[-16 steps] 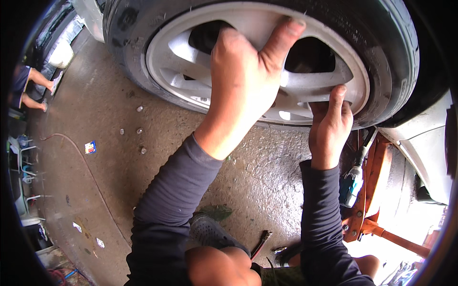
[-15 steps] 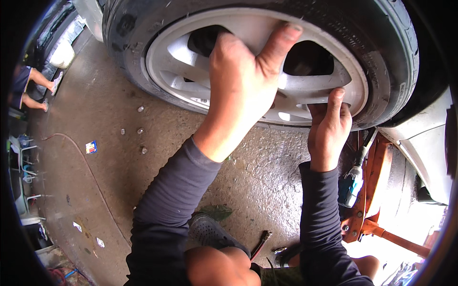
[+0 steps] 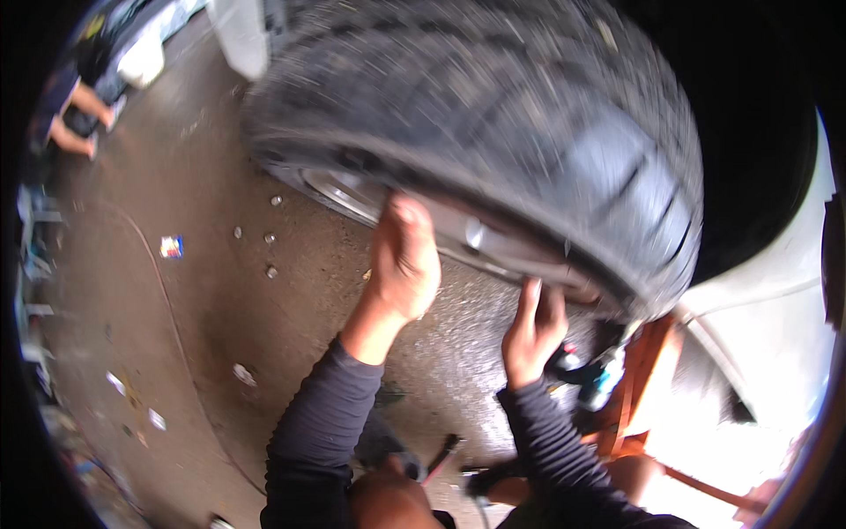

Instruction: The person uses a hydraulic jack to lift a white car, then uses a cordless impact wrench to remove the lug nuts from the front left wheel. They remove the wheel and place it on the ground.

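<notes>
A car wheel (image 3: 493, 242) with a black tyre (image 3: 458, 115) and a silver rim fills the upper middle, blurred and tilted so that its tread shows broadly. My left hand (image 3: 405, 269) is at the lower left of the rim, thumb up and its fingers hidden behind it. At the lower right part of the rim, my right hand (image 3: 532, 339) grips with its thumb pointing up; its fingertips are partly out of sight. Dark sleeves cover both forearms.
An orange jack (image 3: 648, 366) stands under the light-coloured car body (image 3: 758, 326) at right, a teal power tool (image 3: 602, 379) beside it. Several lug nuts (image 3: 270, 238) and a thin hose (image 3: 167, 304) lie on the wet floor. Another person's legs (image 3: 75, 123) show far left.
The wheel has tipped, its face turning down and its tread coming into view. Both hands have moved lower in the picture with it, and the view has shifted.
</notes>
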`<act>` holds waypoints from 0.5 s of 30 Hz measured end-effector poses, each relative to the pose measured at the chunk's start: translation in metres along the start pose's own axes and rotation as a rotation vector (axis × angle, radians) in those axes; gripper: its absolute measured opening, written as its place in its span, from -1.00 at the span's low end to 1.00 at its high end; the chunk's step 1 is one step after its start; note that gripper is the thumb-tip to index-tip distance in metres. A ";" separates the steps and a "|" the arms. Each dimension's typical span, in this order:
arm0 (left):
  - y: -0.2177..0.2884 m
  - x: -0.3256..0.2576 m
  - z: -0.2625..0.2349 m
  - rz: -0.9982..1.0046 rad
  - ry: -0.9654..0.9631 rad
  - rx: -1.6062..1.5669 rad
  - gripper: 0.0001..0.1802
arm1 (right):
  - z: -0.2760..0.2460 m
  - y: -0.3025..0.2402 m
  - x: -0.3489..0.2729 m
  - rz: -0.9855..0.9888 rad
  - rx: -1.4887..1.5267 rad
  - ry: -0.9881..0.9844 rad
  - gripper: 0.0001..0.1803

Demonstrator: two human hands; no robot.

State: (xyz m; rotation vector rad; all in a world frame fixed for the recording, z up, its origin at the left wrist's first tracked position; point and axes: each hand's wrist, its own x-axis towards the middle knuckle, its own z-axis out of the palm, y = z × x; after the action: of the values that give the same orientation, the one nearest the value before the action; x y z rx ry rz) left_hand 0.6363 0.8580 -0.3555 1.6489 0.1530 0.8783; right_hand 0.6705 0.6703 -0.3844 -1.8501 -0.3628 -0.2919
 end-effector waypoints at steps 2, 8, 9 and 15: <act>-0.006 -0.003 0.001 -0.021 -0.127 -0.118 -0.34 | -0.053 -0.027 -0.016 -0.181 -0.211 -0.234 -0.78; 0.084 -0.064 0.001 -0.559 0.137 -0.395 -0.08 | -0.080 -0.226 0.087 -0.277 -0.373 -0.192 -0.76; 0.099 -0.077 0.005 -0.655 0.219 -0.484 -0.04 | -0.071 -0.251 0.121 -0.270 -0.401 -0.324 -0.71; 0.222 -0.033 0.097 -1.189 0.641 -1.404 0.23 | 0.003 -0.254 0.249 0.390 -0.422 -1.022 -0.32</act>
State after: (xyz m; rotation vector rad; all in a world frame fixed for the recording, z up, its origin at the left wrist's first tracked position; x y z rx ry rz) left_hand 0.5939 0.6991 -0.1741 -0.1854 0.6782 0.2977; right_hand 0.8004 0.7700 -0.0687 -2.3225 -0.6403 0.9507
